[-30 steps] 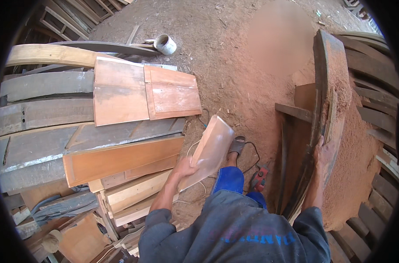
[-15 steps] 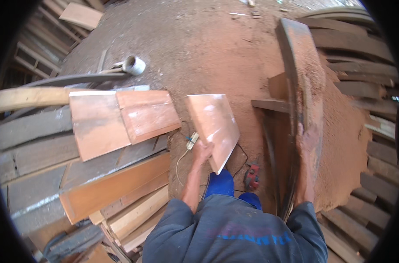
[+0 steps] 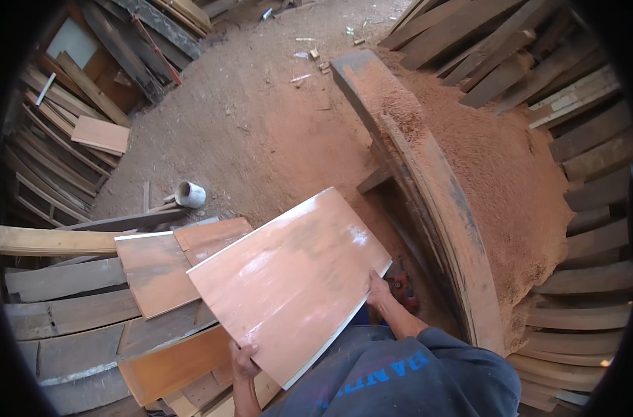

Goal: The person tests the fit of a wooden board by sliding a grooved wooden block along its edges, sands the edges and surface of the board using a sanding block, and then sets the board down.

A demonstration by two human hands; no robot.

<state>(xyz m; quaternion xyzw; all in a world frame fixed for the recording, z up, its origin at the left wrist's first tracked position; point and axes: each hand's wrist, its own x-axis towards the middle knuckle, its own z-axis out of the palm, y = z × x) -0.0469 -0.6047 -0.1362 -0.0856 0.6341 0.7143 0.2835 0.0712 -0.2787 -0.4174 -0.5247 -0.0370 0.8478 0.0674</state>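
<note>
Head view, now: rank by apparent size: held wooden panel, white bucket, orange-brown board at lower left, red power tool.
1. Held wooden panel, also nearest the camera
2. Orange-brown board, partly covered
3. White bucket and red power tool: not ranked; they look similar, and the tool is partly hidden

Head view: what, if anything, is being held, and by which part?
A flat wooden panel: the left hand grips its lower-left edge, the right hand its lower-right edge near the right corner.
</note>
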